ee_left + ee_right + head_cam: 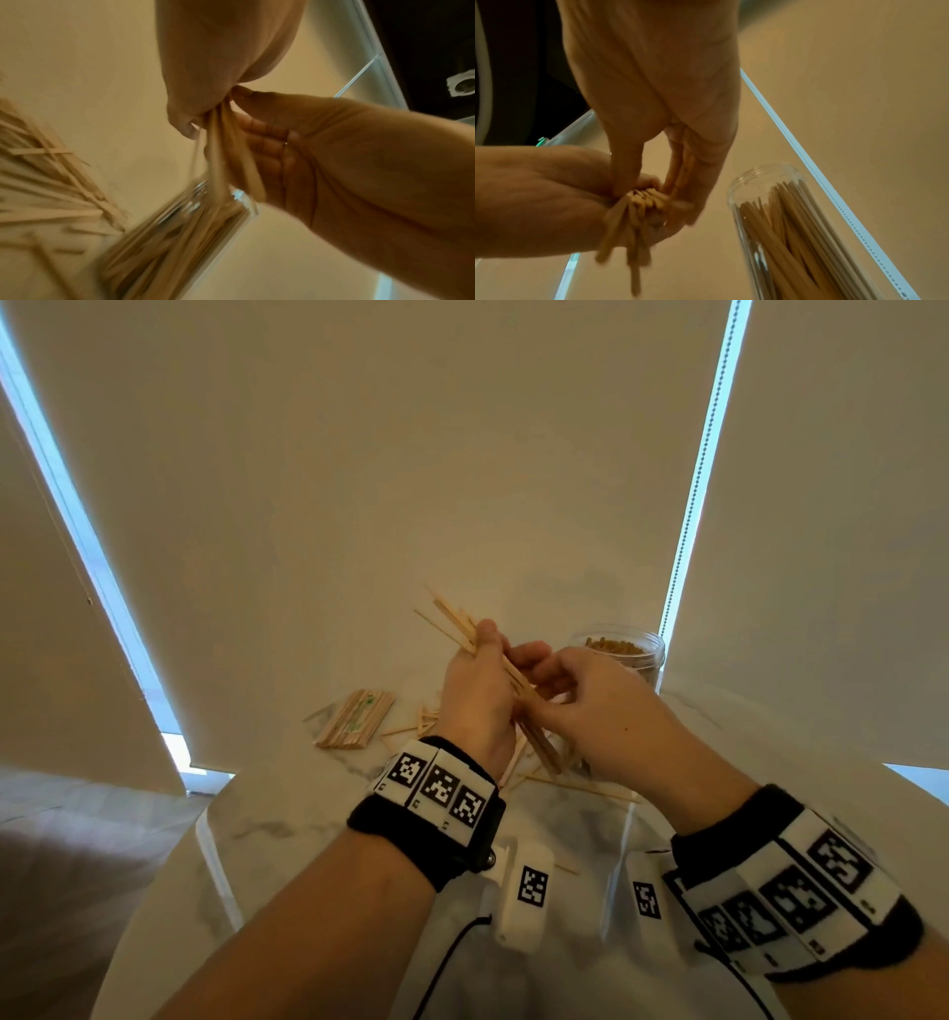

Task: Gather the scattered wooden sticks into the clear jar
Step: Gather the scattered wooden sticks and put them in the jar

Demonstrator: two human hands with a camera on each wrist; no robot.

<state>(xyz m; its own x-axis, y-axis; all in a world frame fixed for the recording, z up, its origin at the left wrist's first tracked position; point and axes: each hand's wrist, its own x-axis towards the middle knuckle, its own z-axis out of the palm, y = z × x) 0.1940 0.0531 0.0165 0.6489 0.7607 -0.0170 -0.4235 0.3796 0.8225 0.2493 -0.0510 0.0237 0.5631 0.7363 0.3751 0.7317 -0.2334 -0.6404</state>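
Both hands are working above the middle of a glossy, white, grey-veined marble table [287, 819], gripping one bundle of sticks [518, 685], thin flat strips of pale raw wood with squared ends. The left hand [475, 695] is wrapping its fingers and thumb around the bundle's upper part, so the stick tips are fanning out past its thumb toward the far edge. The right hand [590, 706] is curling its fingers around the lower part of the same bundle (the right wrist view shows the cut ends bunching between thumb and fingers), just beside the left hand and touching it. The clear jar [629, 654], a smooth transparent cylinder with a threaded mouth, is standing upright toward the table's far right edge, just beyond the right hand, and is already holding many sticks on end. Loose sticks [580, 785] are lying crisscrossed on the surface beneath the hands, and a neater flat stack [354, 719] is sitting to the left of the left hand, with something green among it, too small to read. Both wrists are wearing black bands carrying white blocks printed with black-and-white square marker patterns; no words are legible.
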